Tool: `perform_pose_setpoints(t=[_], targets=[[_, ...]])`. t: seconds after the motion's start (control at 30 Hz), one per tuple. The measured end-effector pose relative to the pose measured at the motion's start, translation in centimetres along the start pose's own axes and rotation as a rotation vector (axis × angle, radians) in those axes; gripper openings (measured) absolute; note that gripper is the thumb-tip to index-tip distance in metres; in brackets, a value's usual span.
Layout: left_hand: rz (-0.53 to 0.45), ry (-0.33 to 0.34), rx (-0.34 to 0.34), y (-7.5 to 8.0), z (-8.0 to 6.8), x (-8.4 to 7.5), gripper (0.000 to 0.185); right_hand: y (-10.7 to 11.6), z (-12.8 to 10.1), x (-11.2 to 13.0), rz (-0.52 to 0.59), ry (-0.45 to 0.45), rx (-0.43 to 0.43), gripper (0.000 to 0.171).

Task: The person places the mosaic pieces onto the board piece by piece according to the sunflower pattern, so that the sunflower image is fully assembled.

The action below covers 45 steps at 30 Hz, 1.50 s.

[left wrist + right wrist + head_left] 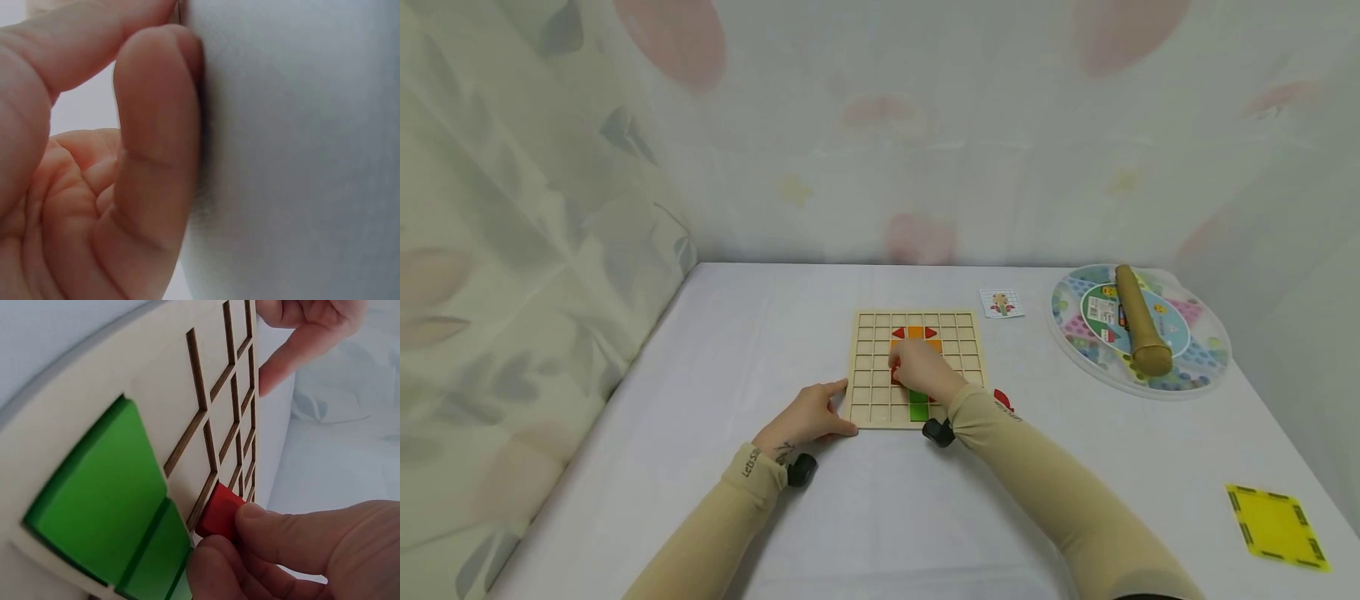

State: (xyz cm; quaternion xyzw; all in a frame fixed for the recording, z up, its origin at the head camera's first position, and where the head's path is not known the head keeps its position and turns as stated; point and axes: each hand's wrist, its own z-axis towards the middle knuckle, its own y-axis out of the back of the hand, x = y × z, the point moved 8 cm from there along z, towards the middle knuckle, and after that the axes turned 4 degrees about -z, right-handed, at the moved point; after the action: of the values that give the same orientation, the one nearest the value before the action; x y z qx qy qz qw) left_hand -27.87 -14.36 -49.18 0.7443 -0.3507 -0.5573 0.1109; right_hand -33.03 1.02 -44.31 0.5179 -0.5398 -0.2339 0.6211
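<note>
The left hand (808,417) is resting relaxed on the table (715,358), fingertips touching the left edge of the wooden grid board (867,400) and steadying it. The right hand (921,368) is pinching a red block (220,512) and lowering it into a cell beside the green blocks (103,487). Seemingly a placing step, the block needing squaring before release.

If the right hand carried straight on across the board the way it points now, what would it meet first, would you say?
The right hand, pinching a red piece, points toward the board's far edge. First in line are probably the orange and red pieces already seated in the wooden grid board, though depth is uncertain.
</note>
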Motion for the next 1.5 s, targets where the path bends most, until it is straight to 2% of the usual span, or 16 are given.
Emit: perform_pose_setpoints(t=[0.23,0.5,0.63,0.77,0.93,1.1,1.3,1.5], targets=[[0.014,0.002,-0.004,0.0,0.0,0.0,0.094,-0.1,0.0,0.4,-0.078,0.043,-0.024,0.021],[0.014,-0.007,0.000,-0.1,0.0,-0.1,0.093,-0.6,0.1,0.5,-0.210,0.009,-0.043,0.018],[0.011,-0.012,0.002,-0.1,-0.1,-0.1,0.093,-0.4,-0.4,0.8,-0.228,0.019,-0.045,0.015],[0.009,-0.011,0.004,-0.1,-0.1,0.0,0.093,1.3,-1.7,0.7,-0.200,0.031,-0.094,0.013],[0.012,-0.005,-0.008,0.0,0.0,0.0,0.094,4.7,-3.6,-1.9,-0.106,-0.019,-0.177,0.021],[0.019,0.001,-0.013,0.1,0.0,0.0,0.093,6.5,-5.7,-5.5,-0.107,-0.100,-0.152,0.026],[0.014,-0.006,-0.010,0.1,-0.1,-0.1,0.093,6.0,-7.6,-9.3,-0.146,-0.187,-0.041,0.030],[0.012,-0.005,-0.011,0.0,-0.2,-0.2,0.093,4.6,-8.7,-11.4,-0.181,-0.255,0.055,0.034]])
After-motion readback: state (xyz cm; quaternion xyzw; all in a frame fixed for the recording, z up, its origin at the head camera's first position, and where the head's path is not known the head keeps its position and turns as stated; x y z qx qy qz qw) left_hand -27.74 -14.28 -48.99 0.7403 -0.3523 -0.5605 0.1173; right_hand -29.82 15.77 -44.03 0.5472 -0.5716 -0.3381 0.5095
